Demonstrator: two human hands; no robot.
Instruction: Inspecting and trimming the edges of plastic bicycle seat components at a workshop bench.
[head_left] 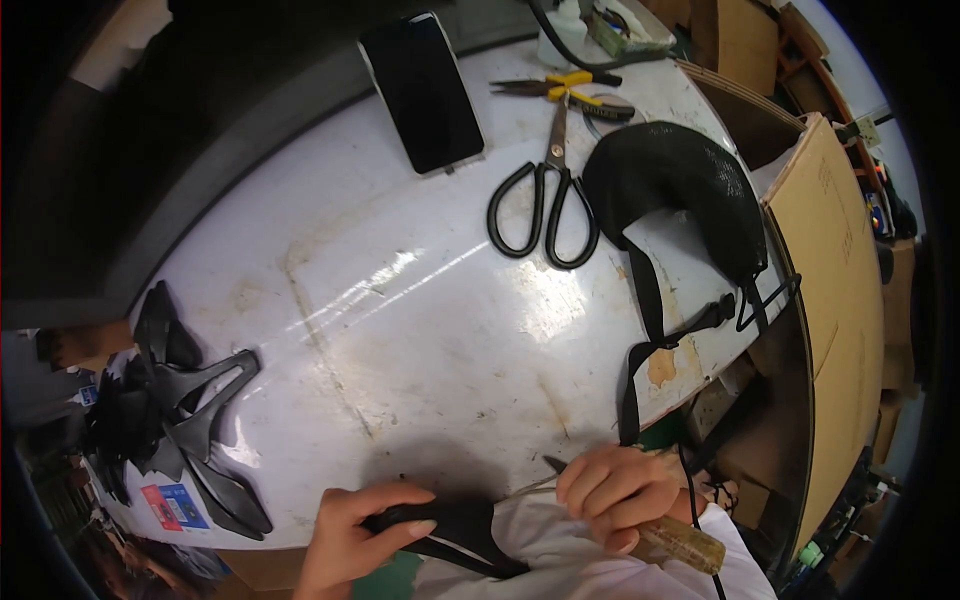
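Two hands busy, both nr the close edge of the tabletop [400, 330]. Your L hand [360, 535] is part-closed, thumb and fingers pinching one end of a slotted black strip [468, 525]; the strip runs R over your lap, its far end by the white cloth [530, 530]. Your R hand [618, 490] is curled in a fist round a short knife-like tool [690, 548], tip poking out L, yellowish-brown handle out the other side.

Strip's prob. light and bendy, rubber or soft plastic, smooth so maybe a bit slippery; unlikely to be fragile, tho the thin arms beside the slot may flex. Best hold = the solid end, where your L fingers are, well clear of the tip. Tool looks light, stiff; grip the handle only.

Labels: red-and-blue card [175, 508] by the black moulded pcs [228, 497] has print, too small to read. Pliers [570, 85] have marks on a grip, cardboard [830, 300] has faint print; neither legible. Phone [422, 95] screen's dark, no text.
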